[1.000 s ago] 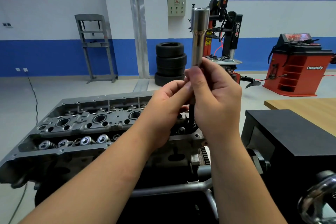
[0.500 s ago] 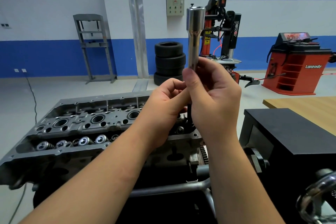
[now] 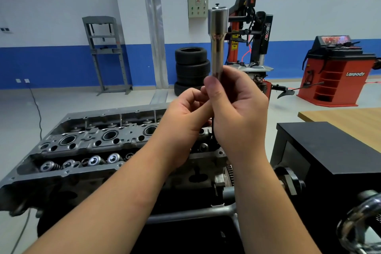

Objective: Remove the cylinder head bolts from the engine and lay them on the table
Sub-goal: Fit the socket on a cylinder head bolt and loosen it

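Right hand [image 3: 237, 109] wraps the long socket [image 3: 217, 43], held upright above the engine [image 3: 92, 144]. Left hand [image 3: 183, 121] curls in beside it, fingertips pinching at the socket's lower end. A dark bolt shank [image 3: 213, 130] hangs below the hands, mostly hidden. Table [image 3: 350, 121] sits right.

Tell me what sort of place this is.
Most likely an auto repair training workshop: a bare cylinder head sits on a stand up front, with stacked tyres and a tyre changer by the far wall.
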Demonstrator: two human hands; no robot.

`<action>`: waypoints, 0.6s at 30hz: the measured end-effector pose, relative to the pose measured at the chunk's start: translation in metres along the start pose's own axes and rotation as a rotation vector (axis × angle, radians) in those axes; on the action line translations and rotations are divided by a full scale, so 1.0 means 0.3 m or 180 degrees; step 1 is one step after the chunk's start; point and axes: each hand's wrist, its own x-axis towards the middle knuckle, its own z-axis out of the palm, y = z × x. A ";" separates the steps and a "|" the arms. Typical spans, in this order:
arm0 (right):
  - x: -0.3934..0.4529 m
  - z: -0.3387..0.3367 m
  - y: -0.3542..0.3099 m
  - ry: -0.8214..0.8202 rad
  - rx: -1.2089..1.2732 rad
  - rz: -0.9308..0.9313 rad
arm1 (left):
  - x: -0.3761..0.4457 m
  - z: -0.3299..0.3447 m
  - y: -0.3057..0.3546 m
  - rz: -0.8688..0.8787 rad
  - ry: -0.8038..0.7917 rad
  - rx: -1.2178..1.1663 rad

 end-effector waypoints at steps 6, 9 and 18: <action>0.005 -0.009 0.000 -0.0121 0.0346 0.0192 | 0.006 -0.001 -0.001 -0.0166 -0.0309 -0.0195; 0.001 -0.003 -0.006 -0.0067 0.0241 0.0104 | 0.003 0.000 0.002 -0.0125 -0.0301 -0.0174; -0.004 0.002 0.008 0.0141 -0.0053 -0.0043 | 0.009 -0.003 -0.009 -0.0111 -0.0199 -0.0098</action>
